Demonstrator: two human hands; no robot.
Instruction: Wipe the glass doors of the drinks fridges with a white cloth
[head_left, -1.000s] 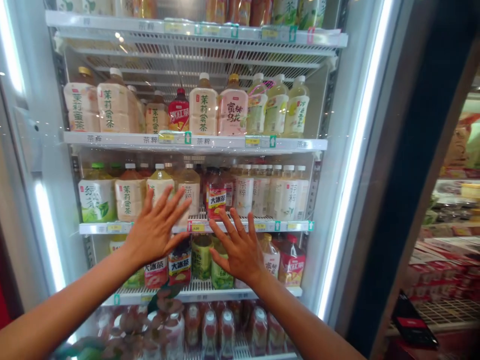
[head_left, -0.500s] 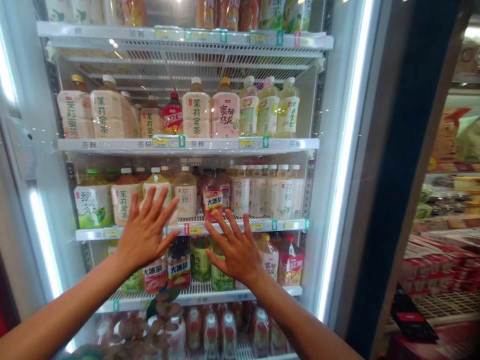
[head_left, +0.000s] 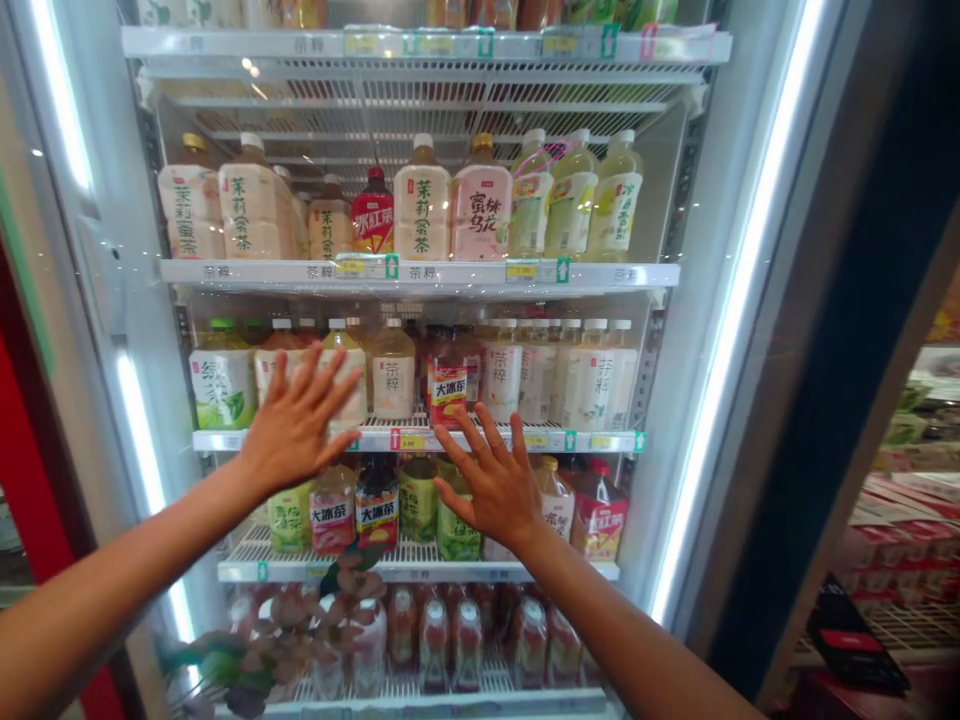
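- Standing upright near the left end of the white wire middle shelf (head_left: 376,441) is a green-capped plastic bottle with a white-and-green label (head_left: 221,385), left of both hands.
- Next comes the left hand (head_left: 296,420), back toward the camera, fingers fanned and grasping nothing; whether its palm touches any surface cannot be told.
- Partly covered by its fingers is a white-capped plastic bottle with a pale label (head_left: 352,408), upright, on the same shelf.
- Further right, between the hands, stands a clear plastic bottle with a cream label and thin dark characters (head_left: 393,385), its long axis vertical.
- Beside it on its right is a dark-red, dark-topped plastic bottle with a red, black and yellow label (head_left: 448,385), also upright. It lies right of the left hand and just above the right hand's fingertips in view, so the right hand appears nearer; the gap in depth cannot be judged.
- The right hand (head_left: 491,480) is splayed and grasps nothing, fingers pointing up and left, partly covering a squat green bottle (head_left: 457,540) on the shelf below.
- Rightmost, upright white-capped bottles with white labels (head_left: 596,390) fill the middle shelf's end.
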